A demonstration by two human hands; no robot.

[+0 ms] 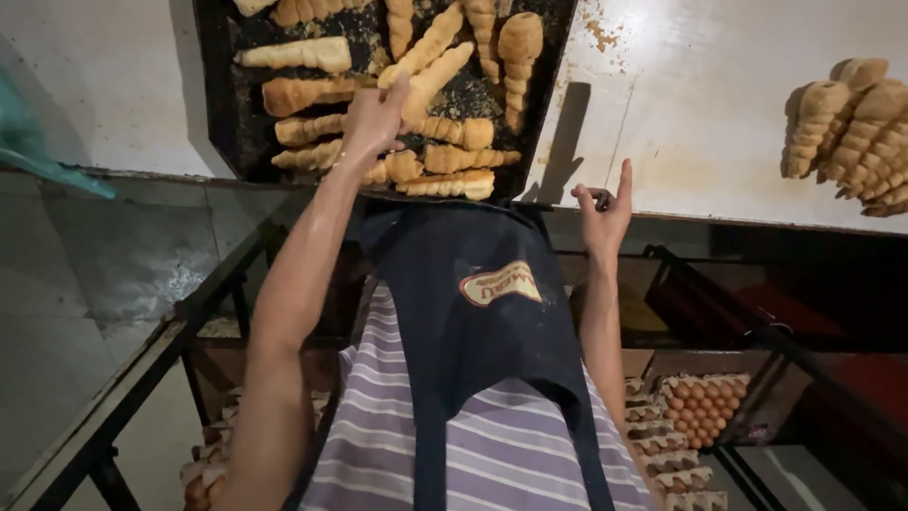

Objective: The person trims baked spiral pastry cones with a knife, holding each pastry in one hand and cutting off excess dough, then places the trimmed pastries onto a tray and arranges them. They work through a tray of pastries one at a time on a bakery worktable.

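Nearest the camera are a striped purple-and-white shirt (492, 445) and a dark apron (473, 322) with one oval badge. Below, to the right, egg trays (695, 416) sit stacked on a lower shelf; one tray of brown eggs shows its top, with at least four more trays stacked beside it.

Two bare arms reach away from the body. The right hand (602, 210) hovers at the near edge of the white counter (719, 104), index finger raised and the other fingers loosely curled; it seems to pinch something small and dark, but I cannot tell what. The left hand (375, 121) lies over the dark baking tray (219, 104), its fingers closed on one long ridged pastry (437, 78) that rests on the heap.

The tray holds roughly sixteen of these golden, ridged pastries, lying in loose rows among crumbs. Farther right on the counter, well apart from the tray, is a pile of pastries (851, 128), about five, close together.
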